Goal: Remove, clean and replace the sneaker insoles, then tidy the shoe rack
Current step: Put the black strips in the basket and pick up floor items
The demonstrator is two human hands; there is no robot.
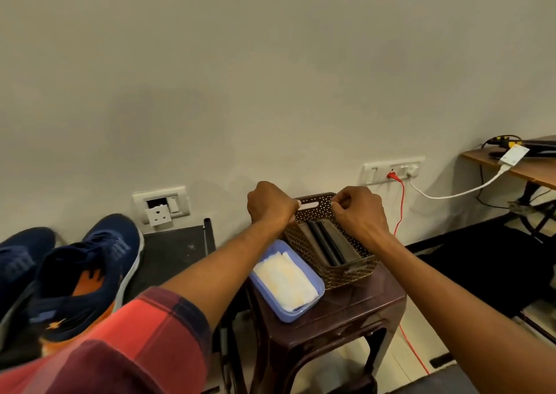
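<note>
- The insoles (332,243) lie dark and flat in the brown basket (346,276) on the stool (355,309). I'd judge them light, thin and bendy, best pinched at the heel end.
- The left hand (270,204) and the right hand (358,211) each curl round a far corner of the basket's rim.
- Just beside it, a blue tub (301,314) holds folded white cloths (285,276).
- Blue sneakers (90,273) sit off to the left.

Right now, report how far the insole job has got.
Removal looks done: what look like dark insoles lie in the brown basket on the stool. In hand: left hand and right hand grip the basket's far rim. Left: cleaning cannot be judged; white cloths sit in the blue tray; insoles are not back in the navy sneakers on the rack.
</note>
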